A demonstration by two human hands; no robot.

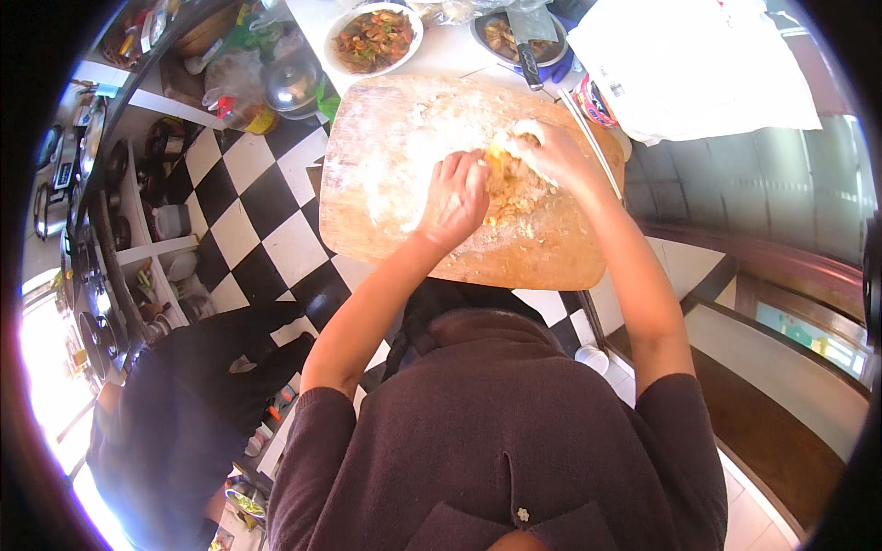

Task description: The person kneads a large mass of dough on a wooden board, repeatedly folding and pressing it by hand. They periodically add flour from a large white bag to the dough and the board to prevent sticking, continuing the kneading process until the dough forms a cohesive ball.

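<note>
On a floured wooden board (372, 227) lies a crumbly, shaggy dough (510, 182) with wet yellow patches that look like egg. My left hand (455, 196) has its fingers curled in at the left side of this dough; the fingertips are partly hidden. My right hand (551, 155) grips the dough from the upper right, and pale dough sticks to its fingers. Loose flour (413, 151) is spread over the left and upper parts of the board, with crumbs below the dough.
Behind the board stand a bowl of cooked food (374, 41) and a second bowl (489, 48) with a cleaver (530, 62) across it. Chopsticks (591, 141) lie along the board's right edge, near a white sack (703, 69). Another person (186, 413) is at lower left.
</note>
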